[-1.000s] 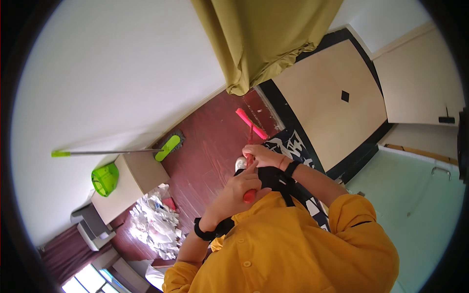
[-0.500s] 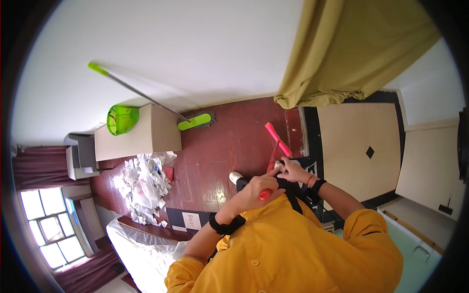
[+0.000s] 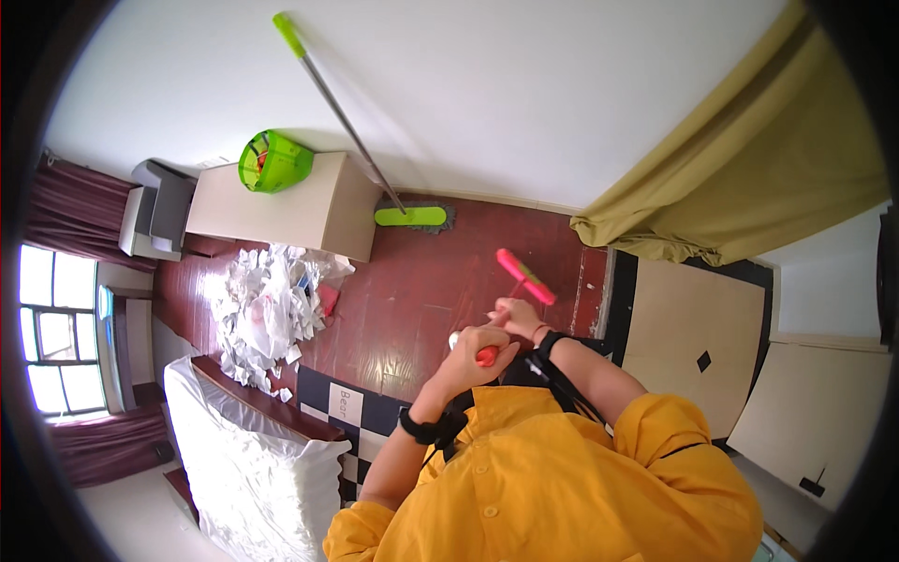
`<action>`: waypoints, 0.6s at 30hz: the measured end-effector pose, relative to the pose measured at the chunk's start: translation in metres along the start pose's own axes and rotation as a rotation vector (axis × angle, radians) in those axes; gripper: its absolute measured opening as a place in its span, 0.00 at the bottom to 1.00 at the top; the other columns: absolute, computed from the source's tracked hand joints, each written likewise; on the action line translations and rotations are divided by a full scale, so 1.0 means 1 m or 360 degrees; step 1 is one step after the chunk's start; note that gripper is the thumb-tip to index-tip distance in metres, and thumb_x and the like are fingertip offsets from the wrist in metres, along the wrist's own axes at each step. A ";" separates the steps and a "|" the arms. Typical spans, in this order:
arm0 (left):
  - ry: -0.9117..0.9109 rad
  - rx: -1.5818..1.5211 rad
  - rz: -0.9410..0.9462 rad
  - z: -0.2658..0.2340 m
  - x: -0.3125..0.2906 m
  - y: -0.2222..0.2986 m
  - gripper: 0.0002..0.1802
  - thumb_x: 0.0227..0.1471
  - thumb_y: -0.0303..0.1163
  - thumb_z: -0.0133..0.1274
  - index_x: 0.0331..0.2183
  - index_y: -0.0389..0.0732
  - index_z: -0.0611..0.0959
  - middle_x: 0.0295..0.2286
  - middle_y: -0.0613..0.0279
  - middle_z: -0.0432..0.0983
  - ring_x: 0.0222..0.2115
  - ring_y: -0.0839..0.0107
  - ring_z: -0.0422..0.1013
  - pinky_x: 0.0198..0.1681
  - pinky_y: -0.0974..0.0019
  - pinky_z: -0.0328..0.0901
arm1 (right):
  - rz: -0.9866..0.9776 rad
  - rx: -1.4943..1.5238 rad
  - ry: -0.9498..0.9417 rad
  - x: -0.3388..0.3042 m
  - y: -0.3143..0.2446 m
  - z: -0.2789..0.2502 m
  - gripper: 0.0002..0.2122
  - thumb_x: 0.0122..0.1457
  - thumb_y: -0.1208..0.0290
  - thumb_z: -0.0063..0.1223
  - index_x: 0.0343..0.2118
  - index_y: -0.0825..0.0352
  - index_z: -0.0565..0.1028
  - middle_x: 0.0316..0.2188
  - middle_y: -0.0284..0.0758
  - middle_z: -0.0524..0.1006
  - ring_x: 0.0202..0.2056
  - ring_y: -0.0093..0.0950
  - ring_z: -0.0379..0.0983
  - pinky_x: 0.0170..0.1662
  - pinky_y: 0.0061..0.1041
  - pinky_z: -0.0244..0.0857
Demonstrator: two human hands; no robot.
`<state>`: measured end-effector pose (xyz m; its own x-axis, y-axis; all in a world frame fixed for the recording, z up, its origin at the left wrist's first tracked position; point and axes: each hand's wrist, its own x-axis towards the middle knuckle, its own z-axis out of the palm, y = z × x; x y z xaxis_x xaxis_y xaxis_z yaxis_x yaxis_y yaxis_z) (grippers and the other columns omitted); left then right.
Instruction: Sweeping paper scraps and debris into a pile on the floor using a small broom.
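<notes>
Holds a pink broom (image 3: pixel 524 275) by its red handle (image 3: pixel 486 356), slanting from the near end to the narrow crosswise head (image 3: pixel 528 278), farther and slightly right.

There is one pink-headed tool (image 3: pixel 526 277), one mop (image 3: pixel 410 217), one basket (image 3: pixel 288 163).

My broom (image 3: pixel 526 277) is pink and red, and my shirt (image 3: pixel 524 468) is orange-yellow. The mop (image 3: pixel 410 216) is lime green with a grey pole (image 3: pixel 334 103), and the basket (image 3: pixel 288 163) is also green. The floor (image 3: pixel 421 281) is reddish brown, the curtain (image 3: pixel 740 164) is olive yellow, and the mat (image 3: pixel 375 442) has black and white checks.
</notes>
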<state>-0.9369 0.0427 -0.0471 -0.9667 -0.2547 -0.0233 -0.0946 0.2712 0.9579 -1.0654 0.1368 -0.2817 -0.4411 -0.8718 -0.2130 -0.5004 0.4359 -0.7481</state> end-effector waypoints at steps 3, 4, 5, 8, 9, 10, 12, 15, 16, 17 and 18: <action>0.0065 0.0149 -0.0049 -0.043 -0.027 0.011 0.11 0.47 0.22 0.58 0.19 0.32 0.73 0.17 0.48 0.65 0.20 0.51 0.64 0.51 0.61 0.67 | -0.0140 0.0316 -0.0173 0.021 -0.057 0.044 0.17 0.57 0.55 0.56 0.22 0.63 0.69 0.18 0.40 0.72 0.24 0.40 0.72 0.27 0.37 0.62; 0.0093 0.0177 -0.0019 -0.055 -0.034 0.015 0.11 0.47 0.22 0.58 0.19 0.32 0.73 0.17 0.49 0.65 0.19 0.52 0.64 0.50 0.62 0.67 | -0.0118 0.0361 -0.0250 0.027 -0.077 0.055 0.18 0.58 0.56 0.56 0.21 0.64 0.68 0.17 0.39 0.71 0.23 0.38 0.71 0.26 0.36 0.61; 0.0138 0.0162 0.0028 -0.066 -0.039 0.019 0.14 0.46 0.24 0.60 0.18 0.33 0.72 0.15 0.48 0.64 0.17 0.50 0.64 0.32 0.58 0.66 | -0.0166 0.0320 -0.0370 0.035 -0.094 0.062 0.18 0.59 0.56 0.55 0.21 0.63 0.67 0.16 0.37 0.70 0.22 0.37 0.70 0.25 0.34 0.60; 0.0143 0.0224 -0.0185 -0.098 -0.064 0.034 0.14 0.47 0.24 0.61 0.18 0.34 0.72 0.16 0.50 0.65 0.20 0.50 0.66 0.41 0.57 0.68 | -0.0088 0.0317 -0.0630 0.049 -0.143 0.072 0.18 0.60 0.55 0.55 0.20 0.62 0.67 0.15 0.35 0.70 0.21 0.35 0.70 0.25 0.33 0.59; 0.0129 0.0167 -0.0119 -0.106 -0.070 0.036 0.12 0.46 0.23 0.60 0.19 0.34 0.73 0.17 0.51 0.67 0.21 0.52 0.68 0.46 0.57 0.67 | -0.0228 0.0358 -0.0600 0.046 -0.152 0.064 0.18 0.60 0.53 0.53 0.21 0.62 0.68 0.16 0.33 0.70 0.22 0.32 0.70 0.26 0.33 0.60; 0.0121 0.0114 -0.0046 -0.114 -0.076 0.037 0.10 0.46 0.21 0.59 0.20 0.34 0.74 0.19 0.53 0.69 0.23 0.54 0.69 0.51 0.57 0.66 | -0.0193 0.0337 -0.0586 0.050 -0.161 0.057 0.16 0.60 0.56 0.53 0.22 0.62 0.70 0.17 0.35 0.72 0.23 0.34 0.72 0.27 0.33 0.62; 0.0282 0.0072 0.0107 -0.122 -0.087 0.035 0.08 0.46 0.20 0.59 0.23 0.35 0.75 0.22 0.55 0.72 0.26 0.56 0.71 0.55 0.56 0.65 | -0.0153 0.0337 -0.0582 0.051 -0.173 0.043 0.12 0.59 0.61 0.53 0.23 0.61 0.71 0.20 0.37 0.76 0.26 0.37 0.75 0.29 0.34 0.65; 0.0772 0.0278 0.0288 -0.115 -0.089 0.015 0.09 0.48 0.23 0.61 0.28 0.37 0.76 0.27 0.58 0.74 0.32 0.57 0.73 0.49 0.56 0.67 | -0.0212 0.0045 -0.0462 0.057 -0.168 0.025 0.07 0.59 0.65 0.52 0.28 0.60 0.72 0.23 0.39 0.77 0.27 0.40 0.75 0.30 0.36 0.66; 0.0876 0.0191 0.0245 -0.112 -0.089 0.004 0.09 0.48 0.23 0.62 0.28 0.37 0.76 0.26 0.58 0.74 0.31 0.57 0.74 0.47 0.57 0.68 | -0.0209 0.0050 -0.0481 0.062 -0.162 0.025 0.05 0.58 0.66 0.52 0.30 0.60 0.71 0.23 0.40 0.77 0.27 0.41 0.75 0.30 0.36 0.66; 0.0971 0.0116 0.0175 -0.109 -0.087 -0.007 0.09 0.48 0.24 0.62 0.28 0.37 0.76 0.26 0.58 0.74 0.31 0.58 0.74 0.46 0.58 0.68 | -0.0256 0.0037 -0.0498 0.066 -0.152 0.024 0.06 0.58 0.66 0.52 0.31 0.61 0.71 0.27 0.41 0.78 0.30 0.41 0.76 0.32 0.36 0.67; 0.1064 0.0057 0.0127 -0.107 -0.088 -0.018 0.09 0.48 0.24 0.62 0.29 0.38 0.76 0.25 0.58 0.74 0.31 0.58 0.74 0.44 0.60 0.69 | -0.0170 0.0086 -0.0591 0.071 -0.142 0.026 0.06 0.58 0.66 0.53 0.31 0.62 0.71 0.28 0.41 0.79 0.32 0.39 0.77 0.33 0.36 0.68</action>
<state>-0.8249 -0.0392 -0.0311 -0.6169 -0.7495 0.2403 -0.0479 0.3404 0.9390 -1.0060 0.0068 -0.2068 -0.0841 -0.9375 -0.3376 -0.4847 0.3345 -0.8082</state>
